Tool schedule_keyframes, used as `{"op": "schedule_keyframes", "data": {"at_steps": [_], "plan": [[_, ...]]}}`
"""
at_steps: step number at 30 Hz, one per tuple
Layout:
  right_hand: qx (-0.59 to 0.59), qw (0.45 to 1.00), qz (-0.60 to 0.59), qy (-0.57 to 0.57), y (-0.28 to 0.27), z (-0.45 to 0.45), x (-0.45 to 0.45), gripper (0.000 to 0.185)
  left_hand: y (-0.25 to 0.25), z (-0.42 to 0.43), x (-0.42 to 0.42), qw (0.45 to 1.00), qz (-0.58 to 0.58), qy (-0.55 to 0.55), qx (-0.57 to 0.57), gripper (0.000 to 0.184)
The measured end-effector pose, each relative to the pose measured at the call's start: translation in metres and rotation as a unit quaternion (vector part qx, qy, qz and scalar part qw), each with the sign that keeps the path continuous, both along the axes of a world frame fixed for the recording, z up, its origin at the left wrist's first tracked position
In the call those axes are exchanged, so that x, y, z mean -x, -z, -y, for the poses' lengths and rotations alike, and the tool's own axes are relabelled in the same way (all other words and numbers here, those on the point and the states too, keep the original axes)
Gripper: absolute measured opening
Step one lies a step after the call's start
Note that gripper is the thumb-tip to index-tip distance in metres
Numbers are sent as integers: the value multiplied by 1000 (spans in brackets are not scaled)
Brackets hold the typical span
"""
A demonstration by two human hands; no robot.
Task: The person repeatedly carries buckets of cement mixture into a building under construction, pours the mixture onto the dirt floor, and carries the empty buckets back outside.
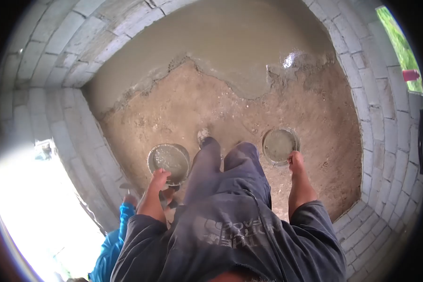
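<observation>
My left hand (160, 176) is closed at the near edge of a round bucket (185, 157) with grey, wet-looking cement inside. My right hand (295, 161) is closed at the near right edge of a second bucket (296, 139), which holds smooth grey cement mix (279, 144). One bucket hangs at either side of my legs. Whether my fingers are round a handle or the rim itself is hard to make out.
Wet grey concrete (221, 33) covers the far floor, with a ragged edge against bare brown earth (174, 110). Block walls (357, 80) enclose the room. A person's blue sleeve (110, 249) is at lower left by a bright opening (33, 207). A window (399, 42) is at upper right.
</observation>
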State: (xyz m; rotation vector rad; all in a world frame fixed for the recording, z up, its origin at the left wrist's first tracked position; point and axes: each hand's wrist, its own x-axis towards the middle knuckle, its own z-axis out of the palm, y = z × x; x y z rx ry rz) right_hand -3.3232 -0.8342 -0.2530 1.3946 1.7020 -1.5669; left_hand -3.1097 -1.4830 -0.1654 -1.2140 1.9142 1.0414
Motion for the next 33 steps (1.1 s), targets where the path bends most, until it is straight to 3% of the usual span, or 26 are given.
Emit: {"op": "schedule_keyframes", "data": {"at_steps": [1,4,7,10,11,14,16,21,22,23,24,27,28,29,31,33], "plan": [[44,999,-14,-29,12,2,10,8,3,7,19,999,9,34,17,25],[27,999,16,19,62,33,33,6,23,31,83,990,29,123,69,28],[36,998,2,60,103,66,65,8,17,44,152,991,16,107,77,30],[76,997,-13,-8,164,80,86,6,18,51,217,989,12,126,81,31],[123,992,-6,23,177,86,93,8,22,52,236,988,-5,130,77,28],[106,992,-23,71,224,109,101,7,47,37,273,991,-51,118,45,22],[84,995,-1,58,246,115,101,8,71,27,293,992,-93,87,18,22],[11,997,72,-2,269,109,106,10,112,-9,379,988,-89,127,-26,30],[-150,980,60,-114,268,112,103,15,125,-15,388,987,-70,140,-44,30],[-306,924,47,-223,266,114,101,20,139,-24,392,983,-80,157,-55,30],[-449,830,32,-328,262,115,101,26,150,-35,393,979,-93,172,-66,30],[-333,904,-29,-267,171,191,165,39,110,-71,419,969,-70,212,-103,31],[-99,984,-35,-142,179,211,172,39,91,-73,427,969,-64,197,-132,32],[143,989,-35,-8,191,229,179,39,68,-67,436,961,-67,198,-183,32],[415,909,-11,46,191,285,207,45,22,-45,461,941,-45,211,-261,30],[457,889,-12,37,198,343,230,52,-8,-16,482,915,-23,232,-328,25]]}}
